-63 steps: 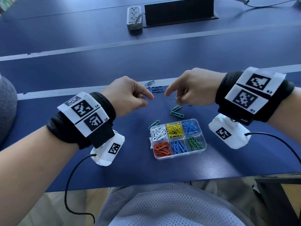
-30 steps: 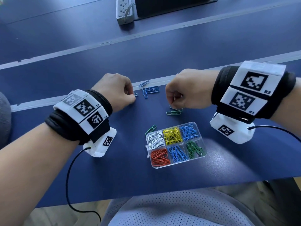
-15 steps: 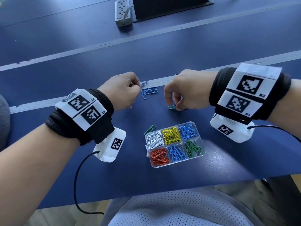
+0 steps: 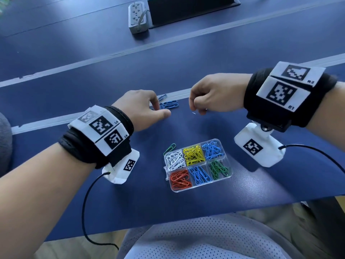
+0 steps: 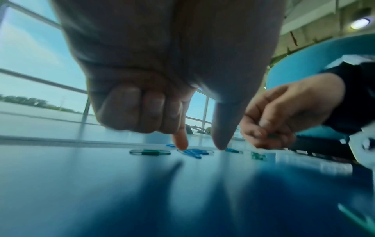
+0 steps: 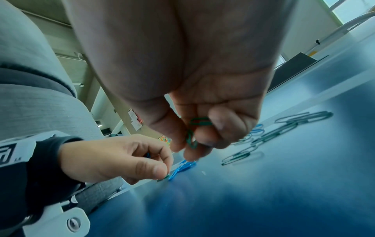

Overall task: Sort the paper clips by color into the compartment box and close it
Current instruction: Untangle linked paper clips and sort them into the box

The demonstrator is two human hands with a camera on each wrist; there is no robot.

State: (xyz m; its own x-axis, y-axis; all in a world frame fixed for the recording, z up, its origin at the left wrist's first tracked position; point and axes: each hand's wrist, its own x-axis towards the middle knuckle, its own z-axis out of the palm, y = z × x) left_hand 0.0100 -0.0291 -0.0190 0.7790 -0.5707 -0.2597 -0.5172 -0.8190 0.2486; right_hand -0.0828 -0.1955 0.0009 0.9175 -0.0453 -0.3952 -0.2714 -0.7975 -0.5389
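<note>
The clear compartment box (image 4: 226, 177) lies open near the table's front edge, with white, yellow, blue, orange and green clips sorted in it. One green clip (image 4: 169, 148) lies against its far left corner. My left hand (image 4: 163, 110) sets index fingertip (image 5: 180, 142) and thumb tip either side of the loose blue paper clips (image 5: 194, 152), pinching them; its other fingers are curled. My right hand (image 4: 197, 111) hovers just above the table and pinches green paper clips (image 6: 192, 133). More green clips (image 6: 284, 128) lie on the table behind it.
A grey power strip (image 4: 138, 17) and a black stand (image 4: 190, 8) sit at the far side of the blue table (image 4: 112, 212). Grey tape lines (image 4: 46, 120) cross it. Cables trail from both wrist cameras.
My right hand has lifted off the table with the green clips in its fingers. My left hand has slid its thumb and index finger onto the blue clips.
</note>
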